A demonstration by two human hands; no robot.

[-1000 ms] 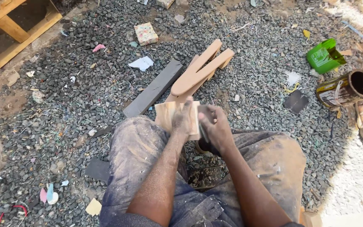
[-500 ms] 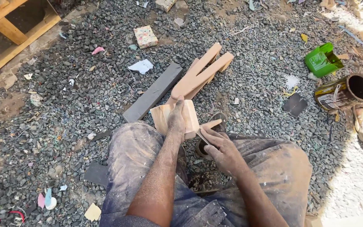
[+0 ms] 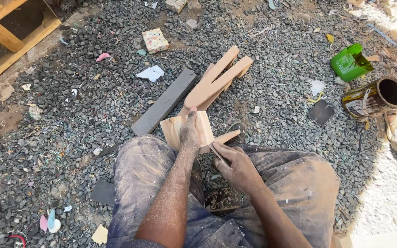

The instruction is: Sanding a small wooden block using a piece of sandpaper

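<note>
Head camera looks down on a seated person over gravel (image 3: 70,115): a dark grey slat (image 3: 164,102) lies left, the left hand (image 3: 190,131) presses flat, fingers extended, on a pale wooden piece (image 3: 175,131) at the knees, while the right hand (image 3: 235,163) clenches a thin blade (image 3: 218,153) against its edge; a green carton (image 3: 350,62) and tin can (image 3: 374,97) lie far right.

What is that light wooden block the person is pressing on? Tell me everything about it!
The wooden block is a pale, flat, squarish piece of smooth, sanded-looking wood. It lies at the person's knees by the gravel, tilted slightly. The left hand presses down on its top. The right hand is at its lower right edge, holding a thin tool there.
</note>
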